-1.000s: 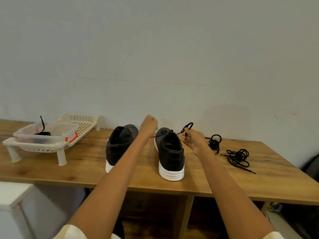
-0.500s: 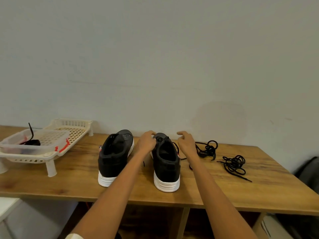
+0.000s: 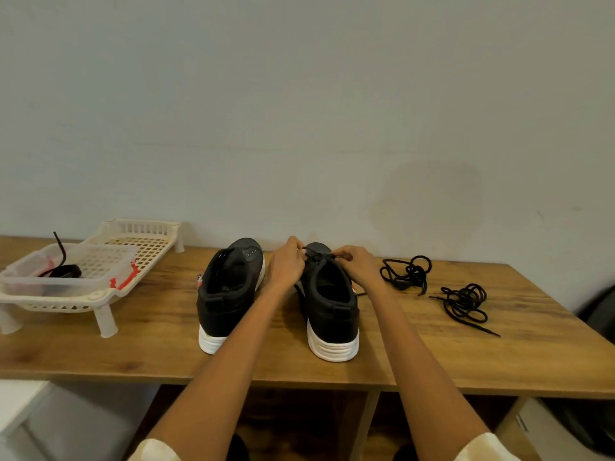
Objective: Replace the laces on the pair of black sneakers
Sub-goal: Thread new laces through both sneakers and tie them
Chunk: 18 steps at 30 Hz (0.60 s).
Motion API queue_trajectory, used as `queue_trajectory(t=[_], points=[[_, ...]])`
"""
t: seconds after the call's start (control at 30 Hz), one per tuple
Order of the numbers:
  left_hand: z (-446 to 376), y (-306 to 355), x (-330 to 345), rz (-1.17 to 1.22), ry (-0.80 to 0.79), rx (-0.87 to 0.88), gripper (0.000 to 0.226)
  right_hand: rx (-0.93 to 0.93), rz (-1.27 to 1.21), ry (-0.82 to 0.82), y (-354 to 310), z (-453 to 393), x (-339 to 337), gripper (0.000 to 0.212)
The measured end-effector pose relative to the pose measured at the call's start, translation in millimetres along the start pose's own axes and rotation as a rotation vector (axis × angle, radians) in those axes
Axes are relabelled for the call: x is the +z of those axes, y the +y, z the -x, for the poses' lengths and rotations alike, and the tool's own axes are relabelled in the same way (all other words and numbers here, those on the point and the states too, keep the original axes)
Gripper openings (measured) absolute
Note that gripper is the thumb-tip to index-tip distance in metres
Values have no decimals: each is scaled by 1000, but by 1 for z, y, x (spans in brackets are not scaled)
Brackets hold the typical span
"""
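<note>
sneakers sit heels toward us near the middle of the wooden table, the left sneaker with no lace that we can see and the right sneaker under both our hands. our left hand and right hand each have fingers curled in on the lace at the top eyelets, pinching it on either side of the tongue. we judge this to be the tightening or tying stage on this shoe. to do it well we should keep both ends even, pull outward and slightly toward us so the crossings below snug down, and hold the shoe from sliding forward on its smooth sole. whether a knot is formed yet we cannot tell, as our fingers hide it.

two loose black laces lie to the right, one bundle just beside our right wrist and another bundle nearer the table edge. at the far left a cream plastic rack carries a clear tub with something dark in it. a plain pale wall stands behind the table.
</note>
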<state>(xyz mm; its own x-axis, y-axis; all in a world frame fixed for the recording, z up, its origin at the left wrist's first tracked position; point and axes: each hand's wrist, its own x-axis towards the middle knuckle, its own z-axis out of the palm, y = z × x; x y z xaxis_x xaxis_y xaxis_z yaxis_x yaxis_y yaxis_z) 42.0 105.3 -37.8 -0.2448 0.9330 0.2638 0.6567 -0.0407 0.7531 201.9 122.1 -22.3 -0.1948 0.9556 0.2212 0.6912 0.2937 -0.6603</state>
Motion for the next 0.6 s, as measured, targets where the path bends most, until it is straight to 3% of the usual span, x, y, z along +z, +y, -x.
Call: queue_trajectory(t=[0.17,0.27,0.4,0.47,0.6], points=[[6,-3,-8,105,-6,54,2,-57,107,48,1,1,6,24],[10,-4,-11,149,-28,38,11,-67,143,93,1,2,8,21],[14,-2,-11,84,-116,106,12,-52,176,91,2,1,10,17],[13,-2,-9,36,-151,147,22,-46,158,100,2,2,10,17],[14,2,-11,53,-155,116,13,-20,16,89,4,7,5,13]])
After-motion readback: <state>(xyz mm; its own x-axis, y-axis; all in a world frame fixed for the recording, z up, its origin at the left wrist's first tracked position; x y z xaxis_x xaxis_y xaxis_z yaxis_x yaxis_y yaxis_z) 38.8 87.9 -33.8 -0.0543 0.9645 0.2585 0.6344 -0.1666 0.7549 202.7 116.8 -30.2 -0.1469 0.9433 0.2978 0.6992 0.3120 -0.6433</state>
